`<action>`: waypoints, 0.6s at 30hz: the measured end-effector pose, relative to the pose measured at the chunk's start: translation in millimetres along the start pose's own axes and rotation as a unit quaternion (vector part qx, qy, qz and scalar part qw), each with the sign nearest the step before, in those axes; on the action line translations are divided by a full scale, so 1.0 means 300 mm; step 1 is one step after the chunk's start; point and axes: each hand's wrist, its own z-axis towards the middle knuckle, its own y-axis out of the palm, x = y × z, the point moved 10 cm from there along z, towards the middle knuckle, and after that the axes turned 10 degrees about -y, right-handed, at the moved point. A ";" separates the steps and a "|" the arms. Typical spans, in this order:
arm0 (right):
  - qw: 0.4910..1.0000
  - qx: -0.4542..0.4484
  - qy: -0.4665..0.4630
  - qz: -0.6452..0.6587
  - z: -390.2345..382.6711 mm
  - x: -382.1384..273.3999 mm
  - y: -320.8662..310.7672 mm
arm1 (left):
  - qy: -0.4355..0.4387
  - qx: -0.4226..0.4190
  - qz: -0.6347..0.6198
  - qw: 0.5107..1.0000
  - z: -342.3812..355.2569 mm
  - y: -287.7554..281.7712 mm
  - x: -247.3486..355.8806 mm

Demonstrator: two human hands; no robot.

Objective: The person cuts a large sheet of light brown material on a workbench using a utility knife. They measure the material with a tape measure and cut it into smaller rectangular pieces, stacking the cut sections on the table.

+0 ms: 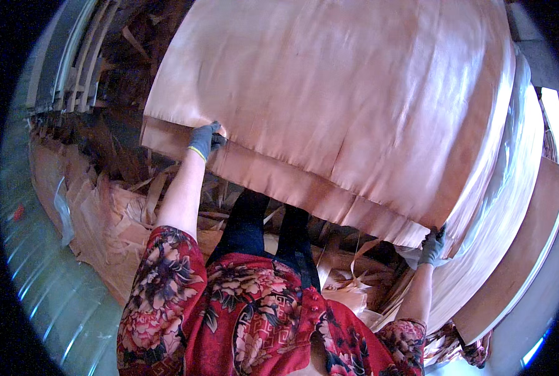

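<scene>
A large, thin sheet of pale wood veneer (329,94) spreads out in front of me, its near edge slightly wavy. My left hand (207,139), in a grey glove with a yellow-trimmed cuff, is closed on that edge toward the left. At the near right corner my right hand (433,246), gloved in grey too, grips the edge with its fingers partly hidden. Under the sheet, a second veneer layer (279,177) juts out toward me as a darker strip. Whether the hands also pinch this lower layer, I cannot tell.
Torn veneer scraps (126,210) lie heaped at the left and around my legs. More veneer sheets (511,182) are stacked on the right, near a brown board (520,257). Long boards (82,56) stand at the far left, above a greenish ribbed surface (60,307).
</scene>
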 end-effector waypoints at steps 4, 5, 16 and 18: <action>1.000 0.000 -0.019 -0.015 0.010 0.000 0.028 | 0.024 -0.045 -0.090 0.995 0.013 -0.012 -0.011; 1.000 -0.005 -0.009 -0.020 0.012 0.016 0.037 | 0.019 -0.026 -0.099 0.995 0.014 0.002 -0.001; 0.996 0.060 -0.069 0.006 -0.033 0.048 0.034 | 0.504 0.274 0.616 0.539 -0.661 0.579 0.016; 0.986 0.142 -0.066 0.050 -0.053 0.171 -0.092 | 0.363 0.219 0.672 0.607 -0.532 0.672 -0.035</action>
